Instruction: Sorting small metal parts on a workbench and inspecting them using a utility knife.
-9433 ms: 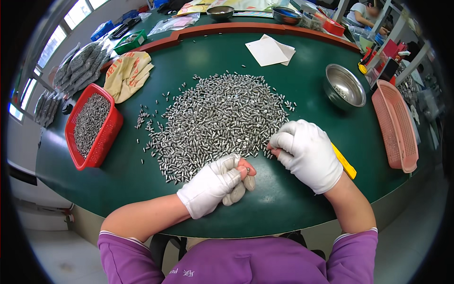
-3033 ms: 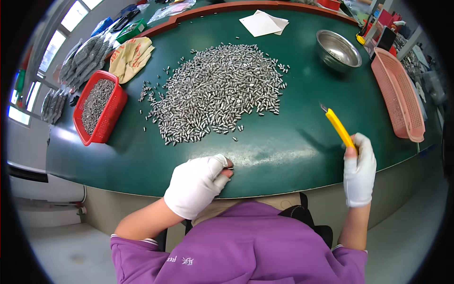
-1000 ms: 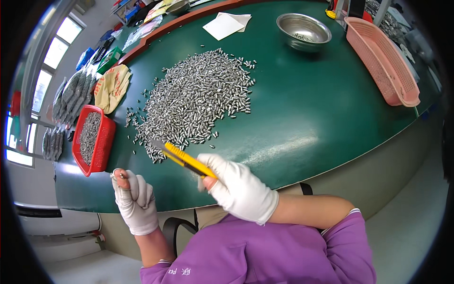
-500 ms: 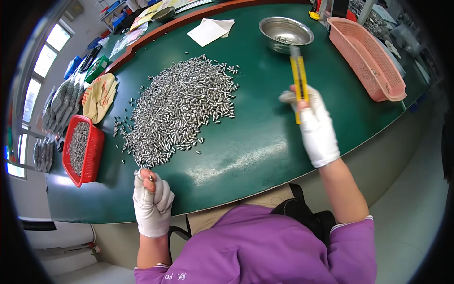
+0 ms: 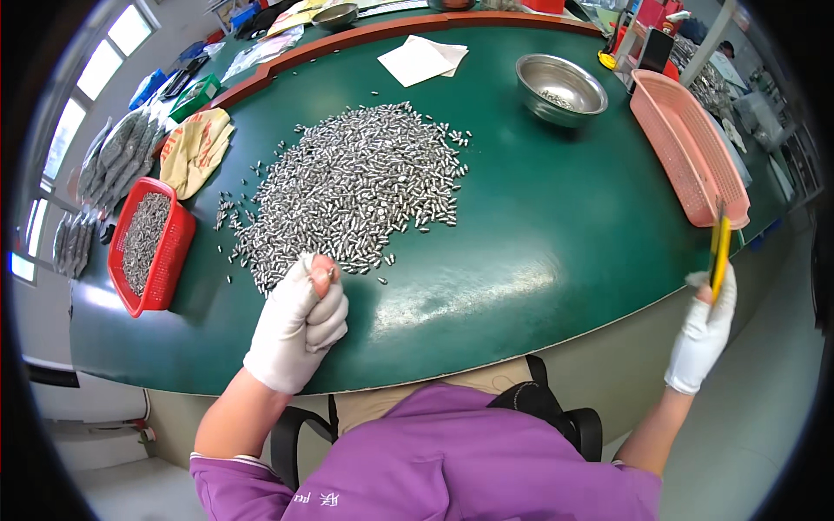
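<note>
Left hand (image 5: 300,321) fisted at the near edge of the metal-pin heap (image 5: 347,195), pinching one pin for handling; right hand (image 5: 704,326) off-table, gripping a yellow knife (image 5: 719,247) upright, clear of the table (image 5: 556,234)

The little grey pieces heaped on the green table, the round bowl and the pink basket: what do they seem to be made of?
The little grey pieces look like bare metal: silvery with small glints. The round bowl seems to be polished steel, since its rim and wall mirror the light. The pink basket is probably moulded plastic: even matte colour and a fine lattice wall.
</note>
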Demonstrator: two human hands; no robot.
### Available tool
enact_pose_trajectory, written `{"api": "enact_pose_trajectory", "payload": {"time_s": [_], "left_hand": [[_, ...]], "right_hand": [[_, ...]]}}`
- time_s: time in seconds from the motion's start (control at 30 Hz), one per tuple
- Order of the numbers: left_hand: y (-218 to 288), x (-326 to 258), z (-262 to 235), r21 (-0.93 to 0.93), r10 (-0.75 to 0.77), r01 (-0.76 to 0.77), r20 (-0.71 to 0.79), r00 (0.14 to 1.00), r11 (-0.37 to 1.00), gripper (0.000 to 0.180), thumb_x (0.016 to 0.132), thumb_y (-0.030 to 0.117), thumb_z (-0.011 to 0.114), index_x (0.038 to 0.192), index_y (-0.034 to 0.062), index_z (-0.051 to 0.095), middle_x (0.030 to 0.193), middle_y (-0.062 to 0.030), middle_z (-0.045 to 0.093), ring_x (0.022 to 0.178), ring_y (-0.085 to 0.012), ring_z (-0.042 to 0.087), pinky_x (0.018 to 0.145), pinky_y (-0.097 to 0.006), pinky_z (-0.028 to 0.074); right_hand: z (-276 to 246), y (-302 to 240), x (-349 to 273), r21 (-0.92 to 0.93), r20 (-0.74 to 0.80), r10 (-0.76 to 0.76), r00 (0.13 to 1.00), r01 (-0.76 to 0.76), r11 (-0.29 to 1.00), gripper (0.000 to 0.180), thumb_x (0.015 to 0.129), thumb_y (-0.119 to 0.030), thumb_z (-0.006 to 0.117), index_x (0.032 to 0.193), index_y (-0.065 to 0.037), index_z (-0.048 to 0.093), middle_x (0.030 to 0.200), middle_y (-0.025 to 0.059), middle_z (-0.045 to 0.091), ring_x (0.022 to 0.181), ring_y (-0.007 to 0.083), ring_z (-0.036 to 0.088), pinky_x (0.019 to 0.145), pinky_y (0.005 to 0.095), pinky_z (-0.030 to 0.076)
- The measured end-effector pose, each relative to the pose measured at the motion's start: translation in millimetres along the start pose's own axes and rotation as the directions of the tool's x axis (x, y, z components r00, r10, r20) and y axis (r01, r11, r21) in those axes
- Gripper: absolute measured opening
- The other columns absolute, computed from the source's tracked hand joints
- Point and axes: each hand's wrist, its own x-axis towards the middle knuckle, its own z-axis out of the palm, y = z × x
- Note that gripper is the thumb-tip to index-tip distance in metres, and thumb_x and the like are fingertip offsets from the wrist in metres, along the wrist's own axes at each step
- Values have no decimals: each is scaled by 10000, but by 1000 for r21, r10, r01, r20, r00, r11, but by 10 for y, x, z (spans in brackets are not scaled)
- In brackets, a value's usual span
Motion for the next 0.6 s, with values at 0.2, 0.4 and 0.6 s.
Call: {"api": "enact_pose_trajectory", "payload": {"time_s": [0.2,0.4,0.6], "left_hand": [[-10,219,58,30,-50,47,124,991,998,163,969,264,588,926,135,498,600,53,324,456,-51,263,421,-215,205],[-24,345,83,31,-134,130,206,969,991,164,999,268,520,916,129,492,640,39,376,488,-51,279,457,-213,236],[-79,365,-10,-36,-145,160,262,954,986,173,995,287,539,934,129,501,687,22,431,483,-43,281,458,-204,248]], "right_hand": [[1117,-773,399,-182,473,-380,795,510,841,437,863,-64,592,1295,-113,540,901,115,565,800,310,593,731,416,504],[1613,-1011,472,-149,503,-582,639,728,670,305,805,-179,659,1102,-123,616,896,82,582,816,255,590,679,373,478],[1729,-1608,360,422,549,-775,313,697,580,83,752,-185,662,757,-114,618,809,74,560,795,257,581,669,387,469]]}}
